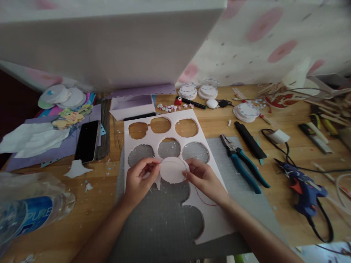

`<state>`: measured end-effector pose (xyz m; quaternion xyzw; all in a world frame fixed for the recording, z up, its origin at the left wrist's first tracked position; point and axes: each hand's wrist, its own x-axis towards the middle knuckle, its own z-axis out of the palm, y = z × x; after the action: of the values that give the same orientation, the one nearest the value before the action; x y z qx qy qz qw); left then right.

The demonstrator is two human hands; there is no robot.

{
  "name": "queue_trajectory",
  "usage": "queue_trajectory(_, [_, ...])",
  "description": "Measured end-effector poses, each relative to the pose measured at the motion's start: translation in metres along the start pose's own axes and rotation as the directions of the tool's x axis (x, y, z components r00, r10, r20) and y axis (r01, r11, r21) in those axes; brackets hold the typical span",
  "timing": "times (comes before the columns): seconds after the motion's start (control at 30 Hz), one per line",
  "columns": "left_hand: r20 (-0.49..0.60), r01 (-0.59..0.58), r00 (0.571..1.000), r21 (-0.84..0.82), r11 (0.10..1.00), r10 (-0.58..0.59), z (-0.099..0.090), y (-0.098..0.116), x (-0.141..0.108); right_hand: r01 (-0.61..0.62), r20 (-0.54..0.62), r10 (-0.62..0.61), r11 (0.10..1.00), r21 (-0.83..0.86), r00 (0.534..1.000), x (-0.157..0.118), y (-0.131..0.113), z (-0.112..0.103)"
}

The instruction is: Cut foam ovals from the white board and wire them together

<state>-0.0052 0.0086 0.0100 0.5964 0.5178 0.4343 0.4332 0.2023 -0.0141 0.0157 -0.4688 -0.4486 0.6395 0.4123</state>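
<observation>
A round white disc (173,170) is held up between both hands, above a white foam sheet (164,140) that has several round holes cut in it. My left hand (142,179) pinches the disc's left edge, thumb and fingers closed. On the right edge, my right hand (201,177) grips it between thumb and fingers. The sheet lies partly on a grey cutting mat (153,226). A curved red line shows on the sheet beneath my right wrist.
Pliers (242,162), a black cutter (249,140) and a blue glue gun (304,190) lie on the right. On the left are a phone (87,140) and a plastic bottle (35,215). Behind stand an open box (133,106) and disc stacks (246,111).
</observation>
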Motion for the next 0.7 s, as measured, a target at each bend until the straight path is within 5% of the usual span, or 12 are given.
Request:
queue_trajectory(0.3, [0.041, -0.167, 0.986, 0.083, 0.982, 0.164, 0.0019, -0.0008, -0.006, -0.017, -0.116, 0.018, 1.0, 0.008, 0.993, -0.0011, 0.0026, 0.0035])
queue_trajectory(0.5, [0.07, -0.389, 0.921, 0.102, 0.915, 0.384, 0.0011, -0.0055, -0.0042, -0.032, -0.159, 0.034, 0.999, 0.016, 0.987, -0.0021, 0.0035, 0.0069])
queue_trajectory(0.7, [0.09, -0.462, 0.887, 0.155, 0.873, 0.453, 0.0018, -0.0038, -0.0018, -0.031, -0.158, 0.029, 0.999, -0.014, 0.987, -0.0019, 0.0016, 0.0067])
